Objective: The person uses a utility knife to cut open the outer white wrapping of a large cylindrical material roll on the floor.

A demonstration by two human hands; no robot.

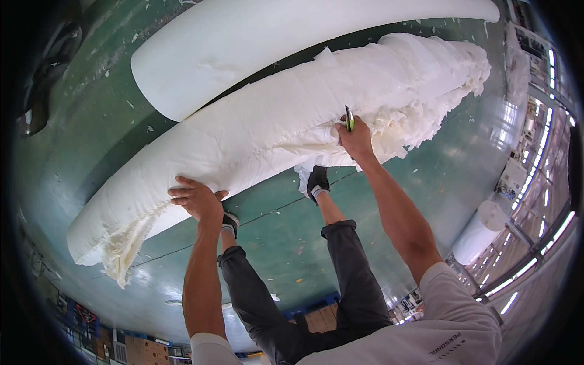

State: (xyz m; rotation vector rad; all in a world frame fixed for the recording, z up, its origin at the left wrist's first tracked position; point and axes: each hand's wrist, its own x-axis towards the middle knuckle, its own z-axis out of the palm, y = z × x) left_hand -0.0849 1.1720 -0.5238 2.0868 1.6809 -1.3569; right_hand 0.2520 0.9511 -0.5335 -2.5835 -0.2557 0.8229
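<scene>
A long white roll of soft sheet material [255, 128] lies on the floor across my front, its right part ragged with torn, fluffy layers and a loose tuft hanging at its left end. My left hand [198, 198] rests on the roll's near side, fingers stretched out and holding nothing. Farther right, my right hand [355, 139] grips a utility knife [349, 119] with a green and black body, its tip pointing up and away from me. That hand is beside the frayed layers; whether the blade touches them I cannot tell.
Behind it lies a second, smoother white roll [243, 45]. The green floor [274, 243] carries white scraps. My shoes [317, 180] stand close to the near side of the roll. Another white roll [480, 231] is at the right, and cardboard boxes [146, 351] are at the lower left.
</scene>
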